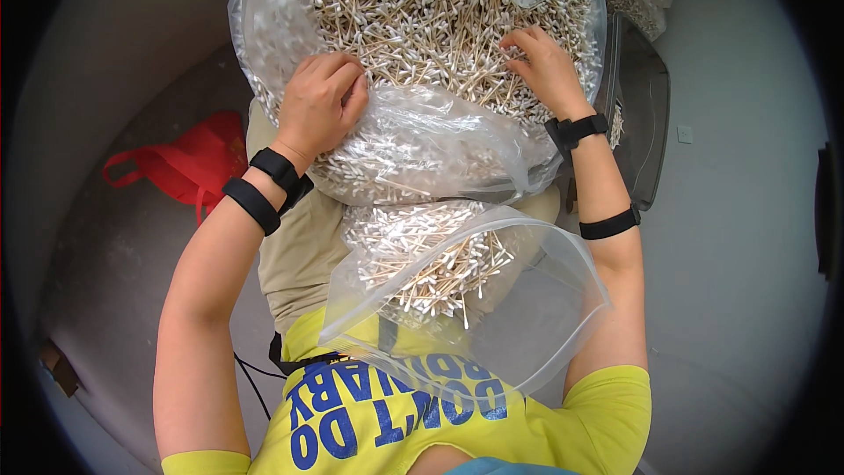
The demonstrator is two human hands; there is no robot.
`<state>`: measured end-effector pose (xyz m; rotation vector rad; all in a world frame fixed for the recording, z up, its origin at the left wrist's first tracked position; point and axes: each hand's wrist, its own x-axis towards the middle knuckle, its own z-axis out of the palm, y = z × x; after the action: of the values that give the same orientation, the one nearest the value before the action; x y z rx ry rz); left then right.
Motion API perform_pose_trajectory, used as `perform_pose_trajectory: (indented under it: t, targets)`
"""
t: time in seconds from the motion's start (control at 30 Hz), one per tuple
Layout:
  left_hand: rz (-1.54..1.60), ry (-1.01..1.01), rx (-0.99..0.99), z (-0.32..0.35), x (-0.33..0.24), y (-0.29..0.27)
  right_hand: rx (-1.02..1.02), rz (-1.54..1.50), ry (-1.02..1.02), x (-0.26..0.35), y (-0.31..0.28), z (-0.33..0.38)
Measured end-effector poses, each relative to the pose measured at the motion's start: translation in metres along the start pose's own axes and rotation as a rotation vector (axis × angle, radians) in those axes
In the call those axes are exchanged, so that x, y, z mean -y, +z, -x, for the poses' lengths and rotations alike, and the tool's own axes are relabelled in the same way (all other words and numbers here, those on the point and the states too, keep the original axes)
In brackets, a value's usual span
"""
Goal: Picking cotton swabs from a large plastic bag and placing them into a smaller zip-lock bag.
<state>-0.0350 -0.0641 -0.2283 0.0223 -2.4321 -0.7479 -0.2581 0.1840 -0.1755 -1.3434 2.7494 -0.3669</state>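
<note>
Through my head camera, the big clear bag (264, 22) of cotton swabs (413, 0) fills twelve o'clock, with my left hand (322, 104) at eleven, its fingers curled by the bag's near left side, though I cannot tell whether they pinch plastic or swabs. My right hand (531, 53) is at one o'clock over the swabs, released, its fingers loosely bent and thumb parted from them. Toward six o'clock, the smaller clear bag (527, 273) gapes open over my lap, partly filled with swabs, while a red bag (198, 158) lies at nine to ten.
</note>
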Motion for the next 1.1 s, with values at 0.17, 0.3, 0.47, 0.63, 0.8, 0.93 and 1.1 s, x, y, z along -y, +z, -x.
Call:
perform_pose_trajectory:
  t: [0.17,0.3,0.47,0.63,0.8,0.93,1.1]
  targets:
    - [0.007,-0.006,0.000,0.000,-0.001,0.000,-0.019,-0.387,0.117,-0.027,-0.018,0.005]
    - [-0.007,0.005,-0.002,0.000,0.001,-0.001,-0.009,-0.785,0.290,-0.032,-0.035,0.016]
    - [0.004,0.005,0.000,-0.001,-0.001,0.000,-0.055,-0.819,0.290,-0.011,-0.077,0.040]
    - [0.012,0.007,0.001,0.000,-0.001,0.000,-0.125,-0.847,0.180,0.012,-0.103,0.060]
    - [0.009,-0.011,0.014,0.000,0.000,0.001,-0.166,-0.856,0.182,0.030,-0.124,0.090]
    - [0.002,0.004,0.006,0.000,-0.001,-0.001,-0.187,-0.916,0.103,0.069,-0.144,0.129]
    - [0.007,0.005,0.015,0.001,0.000,-0.001,-0.088,-0.927,-0.281,0.119,-0.165,0.140]
